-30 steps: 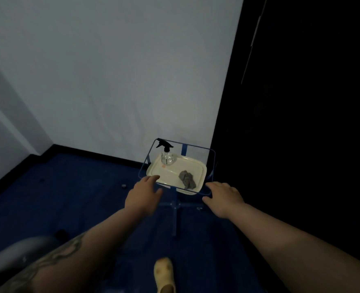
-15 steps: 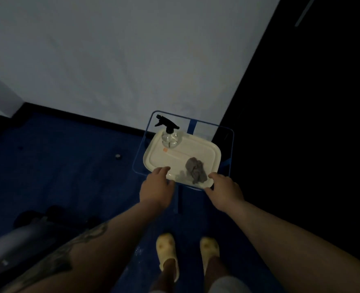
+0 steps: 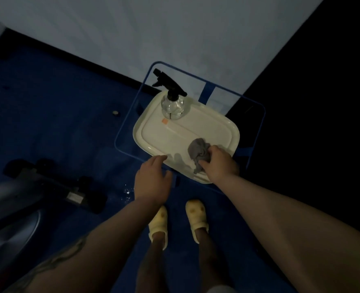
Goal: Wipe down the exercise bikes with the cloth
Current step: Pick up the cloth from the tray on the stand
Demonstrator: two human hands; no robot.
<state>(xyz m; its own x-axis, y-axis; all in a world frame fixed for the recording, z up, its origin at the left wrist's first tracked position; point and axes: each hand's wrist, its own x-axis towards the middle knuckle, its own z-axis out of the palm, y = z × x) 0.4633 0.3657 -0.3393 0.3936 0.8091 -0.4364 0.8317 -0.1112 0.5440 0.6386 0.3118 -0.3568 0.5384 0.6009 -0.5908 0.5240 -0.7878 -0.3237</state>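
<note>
Barely started, I judge: no wiping shows yet, and all the bikes are left to do. My right hand (image 3: 220,163) has its fingers curled round the cloth (image 3: 198,154), a crumpled grey rag, soft and bunched, lying at the tray's five o'clock corner. My left hand (image 3: 152,180) hangs with relaxed fingers, holding nothing, at the tray's near rim around seven o'clock. The tray (image 3: 153,132) is a smooth cream rectangle with rounded corners, seated in a thin blue wire stand (image 3: 261,123). At its eleven o'clock stands a clear spray bottle (image 3: 171,104) with a black trigger head. An exercise bike (image 3: 37,187), dark and hard-edged, sits at nine o'clock on the blue floor.
</note>
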